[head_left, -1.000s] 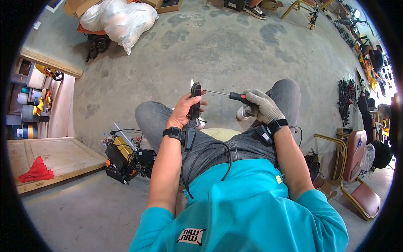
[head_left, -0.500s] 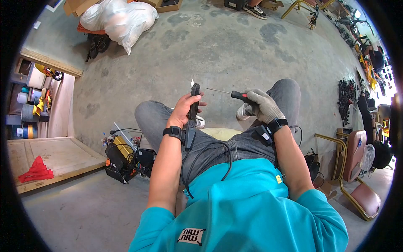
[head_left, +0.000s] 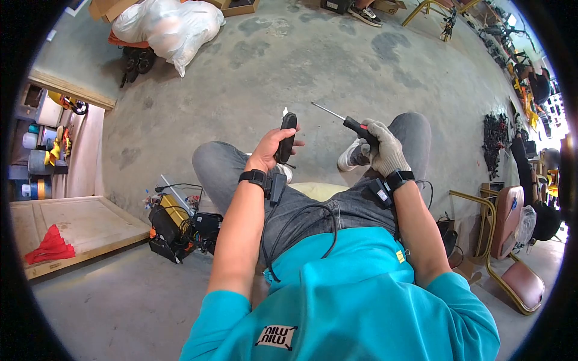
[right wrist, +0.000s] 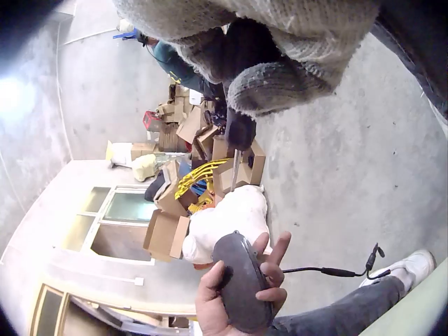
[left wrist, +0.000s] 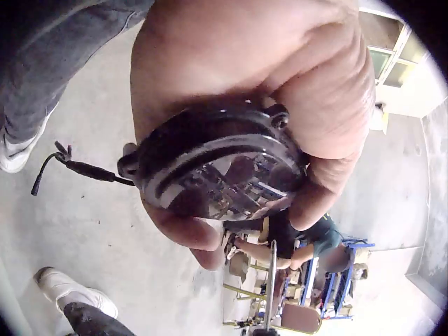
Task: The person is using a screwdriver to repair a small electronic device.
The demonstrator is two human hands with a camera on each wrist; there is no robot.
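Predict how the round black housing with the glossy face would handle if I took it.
The housing looks hard-shelled, so it should stay stiff in the grip. Its glossy, reflective face may be slippery; the small lugs on its rim might help hold it. The thin black cable bends along its length, so it would probably flop and trail.

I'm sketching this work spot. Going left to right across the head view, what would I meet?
Red cloth → heap of wired parts → black rounded part in the bare left hand → screwdriver in the gloved right hand → pink-padded chair.
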